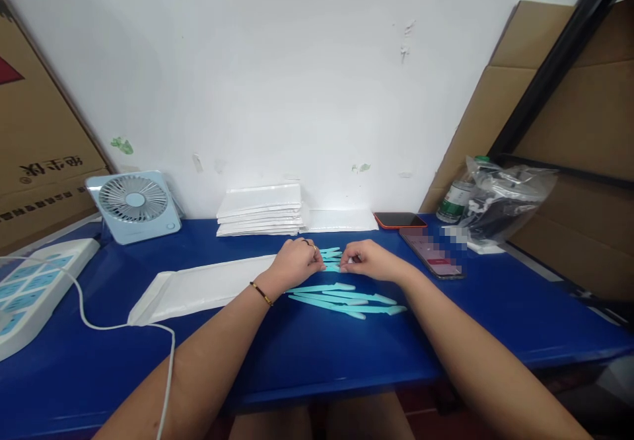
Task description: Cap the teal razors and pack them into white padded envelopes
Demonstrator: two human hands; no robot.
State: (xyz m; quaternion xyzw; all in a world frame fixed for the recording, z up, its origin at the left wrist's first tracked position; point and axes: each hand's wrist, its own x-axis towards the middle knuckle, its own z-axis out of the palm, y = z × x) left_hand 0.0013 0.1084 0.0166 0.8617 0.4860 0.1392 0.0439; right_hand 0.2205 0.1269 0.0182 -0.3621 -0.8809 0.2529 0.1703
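In the head view, my left hand (pixel 296 263) and my right hand (pixel 365 259) face each other above the table, fingers pinched. Between them a turquoise eyebrow razor (pixel 332 266) lies crosswise, one end at each hand's fingertips. Just beyond it are more turquoise eyebrow razors (pixel 331 253), partly hidden by my hands. Nearer to me, several loose eyebrow razors (pixel 341 300) with pale blade covers are fanned out on the blue table (pixel 317 354). A long white padded mailer (pixel 208 286) lies flat to the left, its right end under my left hand and wrist.
White mailers (pixel 260 210) are stacked against the wall, with another mailer (pixel 341 220) beside them. A fan (pixel 136 202) and a power strip (pixel 44 281) with a white cable stand left. Two phones (pixel 400 220), a bottle (pixel 454 201) and a clear plastic bag (pixel 510 195) are right.
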